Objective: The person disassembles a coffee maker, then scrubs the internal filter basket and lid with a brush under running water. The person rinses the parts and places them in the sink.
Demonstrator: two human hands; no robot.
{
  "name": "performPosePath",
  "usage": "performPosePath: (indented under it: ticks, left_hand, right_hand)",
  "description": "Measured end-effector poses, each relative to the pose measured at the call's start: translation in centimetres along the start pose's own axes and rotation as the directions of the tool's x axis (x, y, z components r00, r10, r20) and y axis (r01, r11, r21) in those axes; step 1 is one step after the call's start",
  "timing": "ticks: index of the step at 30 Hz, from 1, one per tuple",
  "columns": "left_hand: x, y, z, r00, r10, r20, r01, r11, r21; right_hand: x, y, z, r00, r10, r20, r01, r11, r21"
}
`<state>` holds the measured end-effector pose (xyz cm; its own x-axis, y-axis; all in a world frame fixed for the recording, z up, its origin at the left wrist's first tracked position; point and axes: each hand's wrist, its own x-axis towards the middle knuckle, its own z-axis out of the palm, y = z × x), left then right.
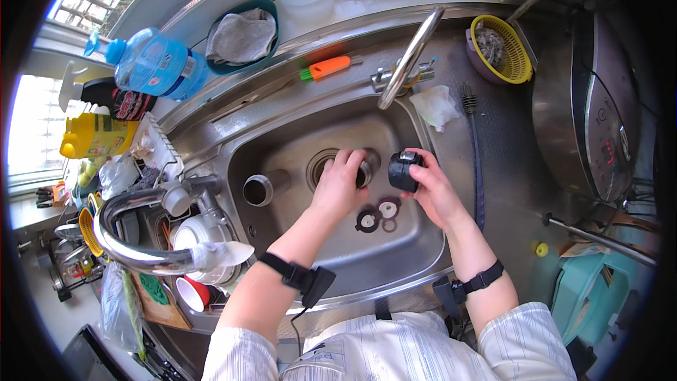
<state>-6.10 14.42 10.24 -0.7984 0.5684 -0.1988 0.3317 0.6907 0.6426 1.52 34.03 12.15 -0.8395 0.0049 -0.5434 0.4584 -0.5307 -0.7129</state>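
My left hand [341,180] reaches into the steel sink [296,243], its fingers on the rim of a metal cylindrical container [371,161]; whether they grip it firmly is hard to tell. Over the sink's right side, my right hand [431,182] holds a black plastic lid [404,171] between thumb and fingers. Another open metal cylinder [257,190] stands at the left of the basin. Below my hands, a dark round part with a white centre [367,220], a similar purple-rimmed part [388,207] and a small ring [389,226] lie on the basin floor. The drain [320,166] is partly hidden by my left hand.
A faucet spout [410,58] rises behind the basin; a large curved chrome pipe [113,227] arches at left. An orange-handled brush [330,67] lies on the back ledge. To the right are a long bottle brush [476,159], a crumpled white bag [435,107] and a yellow basket [521,61].
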Motion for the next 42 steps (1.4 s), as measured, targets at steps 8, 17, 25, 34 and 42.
performPosePath:
  ticks: [8, 17, 25, 34, 42]
  left_hand:
    - [4.9, -0.1, 4.1, 0.997, 0.009, 0.077, -0.007, 1.0, -0.018]
    - [1.6, 0.2, 1.9, 0.984, 0.127, -0.127, -0.149, 0.972, -0.183]
    - [-6.7, 2.8, -3.4, 0.998, 0.063, -0.018, -0.063, 0.838, -0.542]
    - [-13.2, 0.7, -5.0, 0.998, -0.036, -0.043, -0.013, 0.592, -0.806]
    - [-16.2, -0.8, -6.0, 0.994, -0.067, 0.084, 0.106, 0.503, -0.858]
  right_hand:
    - [-0.3, -1.0, -1.0, 0.993, -0.046, 0.107, 0.037, 0.996, 0.083]
    - [-0.2, -0.5, 1.0, 0.991, -0.076, 0.113, 0.058, 0.987, 0.152]
    - [-1.4, 2.4, 5.3, 0.971, -0.091, 0.219, 0.117, 0.988, -0.106]
    - [-4.5, 3.9, 9.6, 0.884, 0.147, 0.443, -0.072, 0.98, -0.183]
    - [-6.1, 4.8, 11.7, 0.851, 0.237, 0.468, -0.175, 0.969, -0.173]
